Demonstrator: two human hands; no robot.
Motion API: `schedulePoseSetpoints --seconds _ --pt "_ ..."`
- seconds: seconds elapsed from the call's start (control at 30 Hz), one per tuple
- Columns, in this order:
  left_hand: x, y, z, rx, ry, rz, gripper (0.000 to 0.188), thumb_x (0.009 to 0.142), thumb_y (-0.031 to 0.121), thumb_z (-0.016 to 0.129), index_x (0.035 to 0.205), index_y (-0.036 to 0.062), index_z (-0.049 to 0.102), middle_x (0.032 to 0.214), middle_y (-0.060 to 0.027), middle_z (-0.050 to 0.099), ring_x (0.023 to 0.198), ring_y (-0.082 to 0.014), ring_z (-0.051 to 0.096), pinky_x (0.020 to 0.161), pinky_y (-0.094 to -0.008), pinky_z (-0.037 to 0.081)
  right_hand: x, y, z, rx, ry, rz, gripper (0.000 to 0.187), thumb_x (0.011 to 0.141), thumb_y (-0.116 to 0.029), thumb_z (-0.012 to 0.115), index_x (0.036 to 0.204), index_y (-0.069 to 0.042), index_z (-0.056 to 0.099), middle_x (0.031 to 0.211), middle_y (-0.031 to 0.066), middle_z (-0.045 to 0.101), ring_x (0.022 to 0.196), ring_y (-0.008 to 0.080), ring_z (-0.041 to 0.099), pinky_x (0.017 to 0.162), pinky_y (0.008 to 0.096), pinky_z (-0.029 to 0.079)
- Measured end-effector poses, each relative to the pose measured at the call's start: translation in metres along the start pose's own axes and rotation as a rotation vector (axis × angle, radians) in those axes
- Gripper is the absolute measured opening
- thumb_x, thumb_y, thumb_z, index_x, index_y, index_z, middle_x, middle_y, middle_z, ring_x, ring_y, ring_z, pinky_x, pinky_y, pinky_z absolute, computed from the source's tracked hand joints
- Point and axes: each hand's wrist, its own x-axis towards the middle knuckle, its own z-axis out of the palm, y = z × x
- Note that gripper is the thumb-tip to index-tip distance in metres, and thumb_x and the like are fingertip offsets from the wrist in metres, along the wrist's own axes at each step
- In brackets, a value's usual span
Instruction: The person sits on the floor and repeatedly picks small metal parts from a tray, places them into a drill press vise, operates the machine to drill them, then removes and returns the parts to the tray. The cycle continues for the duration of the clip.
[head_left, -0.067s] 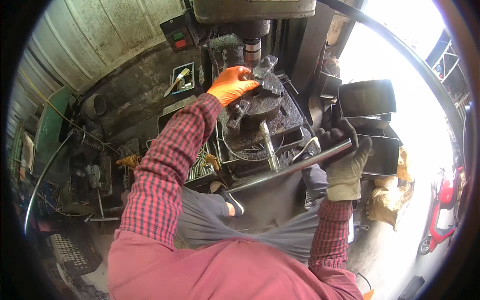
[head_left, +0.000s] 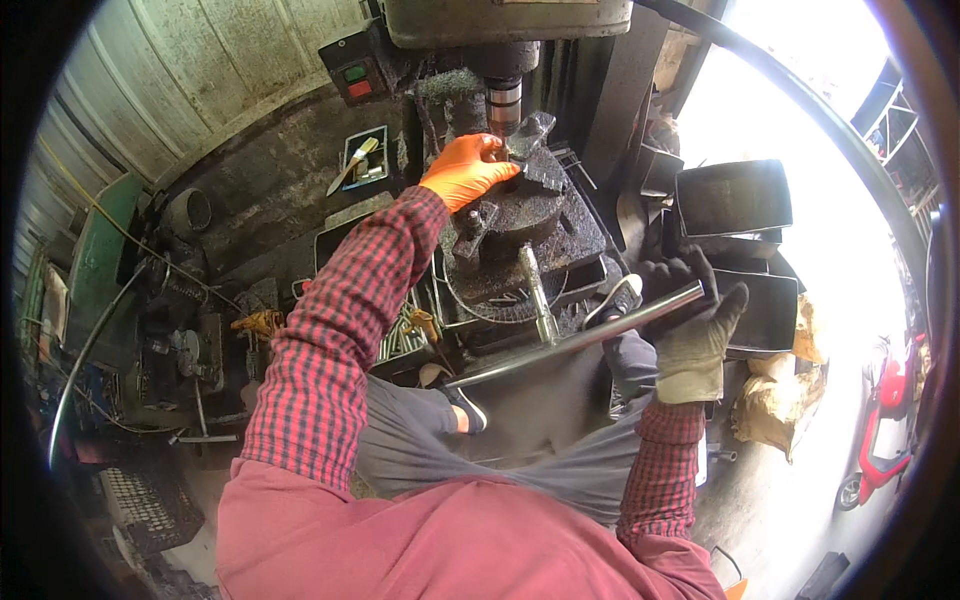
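My left hand [head_left: 468,172], in an orange glove, reaches to the jaws of a dark, chip-covered fixture [head_left: 545,168], just below the drill chuck [head_left: 504,100]. Its thumb and fingers curl round a spot there; whatever lies between them is hidden. In a grey work glove with dark fingers, my right hand [head_left: 695,335] is beside the upper end of a long bare metal bar [head_left: 580,340]. Its fingers are stretched and spread behind the bar's end, and the thumb stands apart. The bar slants down to the left across my legs.
A greasy drill press table [head_left: 525,255] carries the fixture. Black bins [head_left: 733,198] stand at the right, above a crumpled brown sack [head_left: 775,410]. A small tray with a brush [head_left: 355,165], a switch box [head_left: 355,75] and a bin of metal pins [head_left: 402,335] lie left of the press.
My right hand's fingers have loosened and spread a little beside the bar's end, the hand shifting slightly right. My left hand has barely moved at the fixture.
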Motion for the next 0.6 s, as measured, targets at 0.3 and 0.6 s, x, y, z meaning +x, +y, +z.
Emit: schedulePoseSetpoints --seconds 0.3,0.6 --pt "0.002 -0.002 0.001 0.044 0.015 0.01 0.027 0.094 0.027 0.081 0.104 0.0026 0.081 0.092 -0.0038 0.079 0.083 -0.0099 0.067 0.078 -0.0289 0.052 -0.115 0.105 0.09 -1.112 -1.143 -0.297 0.088 0.07 -0.02 0.093 0.146 0.003 0.055 0.139 0.0264 0.064 0.129 0.0365 0.064 0.11 0.0448 0.051" --pt "0.003 -0.01 -0.001 0.009 0.011 0.017 0.027 0.093 0.024 0.084 0.106 0.0003 0.08 0.093 -0.0058 0.079 0.083 -0.0101 0.067 0.078 -0.0287 0.052 -0.075 0.066 -0.057 -0.69 -0.035 0.199 0.087 0.08 -0.012 0.08 0.158 0.0 0.043 0.132 0.0128 0.067 0.116 0.0216 0.067 0.096 0.0357 0.057"
